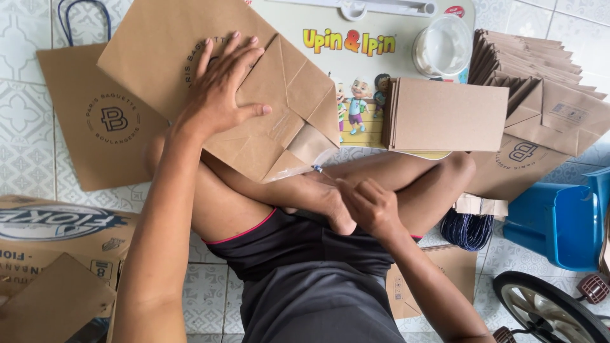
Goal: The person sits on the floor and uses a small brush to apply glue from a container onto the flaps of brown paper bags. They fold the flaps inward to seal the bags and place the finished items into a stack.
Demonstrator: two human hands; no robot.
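Floor: patterned tiles (19,114)
Flat paper bags, unstacked: two
Left hand (222,89): spread flat on folded paper bag (273,95)
Right hand (372,206): fisted, holding nothing visible

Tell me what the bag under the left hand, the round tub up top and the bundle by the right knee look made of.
Folded bag under the left hand: brown kraft paper, matte, sharp creases; a glossy strip at its base looks like clear tape. Round tub: translucent plastic, probably, with a cloudy sheen. Bundle: dark blue cord, likely twisted; fibre unclear.

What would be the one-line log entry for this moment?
left hand: flat on folded paper bag | right hand: closed, near foot | cardboard stack: on tray
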